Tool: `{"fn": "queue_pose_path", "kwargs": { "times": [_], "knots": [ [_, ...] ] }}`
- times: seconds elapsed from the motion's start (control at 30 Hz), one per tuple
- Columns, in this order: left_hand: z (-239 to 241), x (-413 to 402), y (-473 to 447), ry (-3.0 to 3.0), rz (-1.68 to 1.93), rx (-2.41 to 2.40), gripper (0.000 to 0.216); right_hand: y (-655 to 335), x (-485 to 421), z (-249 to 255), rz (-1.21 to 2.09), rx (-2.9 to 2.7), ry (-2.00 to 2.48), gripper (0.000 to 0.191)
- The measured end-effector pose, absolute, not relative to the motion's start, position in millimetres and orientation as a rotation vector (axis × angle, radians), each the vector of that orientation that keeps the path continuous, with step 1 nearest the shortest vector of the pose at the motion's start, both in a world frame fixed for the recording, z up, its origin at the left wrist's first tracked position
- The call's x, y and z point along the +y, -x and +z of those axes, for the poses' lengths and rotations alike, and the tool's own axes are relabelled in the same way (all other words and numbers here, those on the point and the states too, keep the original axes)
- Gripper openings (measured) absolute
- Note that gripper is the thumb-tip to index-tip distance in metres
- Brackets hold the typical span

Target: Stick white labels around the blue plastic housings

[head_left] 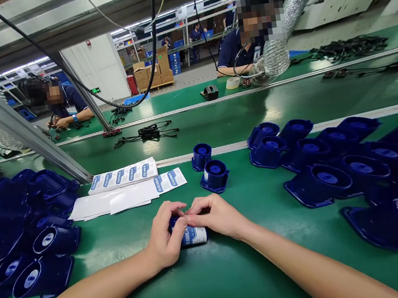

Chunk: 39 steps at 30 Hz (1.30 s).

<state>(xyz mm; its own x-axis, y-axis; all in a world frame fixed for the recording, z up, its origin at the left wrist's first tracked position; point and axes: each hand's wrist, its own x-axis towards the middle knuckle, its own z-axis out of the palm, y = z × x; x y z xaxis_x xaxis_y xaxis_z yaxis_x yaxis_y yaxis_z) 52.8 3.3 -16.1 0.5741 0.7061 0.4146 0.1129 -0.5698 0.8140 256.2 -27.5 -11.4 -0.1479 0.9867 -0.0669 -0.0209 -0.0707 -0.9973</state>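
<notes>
— Green matting covers the bench before us; what do we see?

— Our left hand and right hand pinch a small blue plastic part lying on it, its white label partly reading "5000".

— And around it?

— White sticker sheets with blue print too small to read, two round blue housings, glossy piles alongside.

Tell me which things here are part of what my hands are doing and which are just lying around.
In use:
left hand
right hand
blue part with label
label sheets

Lying about:
two upright blue parts
blue parts heaped right
blue parts heaped left
black cable bundle
</notes>
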Motion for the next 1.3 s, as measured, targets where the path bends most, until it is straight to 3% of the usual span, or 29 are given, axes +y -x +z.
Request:
{"fn": "queue_pose_path", "kwargs": {
  "times": [0.1, 0.2, 0.33, 0.47, 0.77, 1.07, 1.3],
  "knots": [
    [-17.7, 4.6, -52.7, -1.929, 0.895, 0.693, 0.039, -258.8, -37.1, -6.0, 1.024, -1.649, 1.155, 0.030],
    [-18.9, 5.6, -51.7, -1.902, 0.865, 0.708, 0.041, -253.0, -46.1, -9.3, 0.590, -2.032, 1.103, 0.063],
    [-20.9, 4.2, -50.0, -1.941, 0.878, 0.687, 0.041, -239.1, -52.9, -17.2, 0.326, -2.140, 1.100, 0.049],
    [-23.2, 1.9, -49.3, -2.002, 0.911, 0.626, 0.041, -235.5, -51.3, -10.8, 0.550, -1.932, 1.150, 0.034],
    [-21.2, 0.8, -48.7, -2.096, 0.917, 0.547, 0.042, -238.4, -41.7, -0.8, 1.165, -1.523, 1.174, 0.030],
    [-24.1, 3.8, -47.0, -2.183, 0.933, 0.423, 0.047, -245.5, -29.5, -7.2, 1.499, -1.237, 1.169, 0.024],
    [-19.8, 3.7, -46.0, -2.148, 0.883, 0.479, 0.046, -258.8, -24.2, -9.2, 1.581, -1.257, 1.091, 0.028]
  ]
}}
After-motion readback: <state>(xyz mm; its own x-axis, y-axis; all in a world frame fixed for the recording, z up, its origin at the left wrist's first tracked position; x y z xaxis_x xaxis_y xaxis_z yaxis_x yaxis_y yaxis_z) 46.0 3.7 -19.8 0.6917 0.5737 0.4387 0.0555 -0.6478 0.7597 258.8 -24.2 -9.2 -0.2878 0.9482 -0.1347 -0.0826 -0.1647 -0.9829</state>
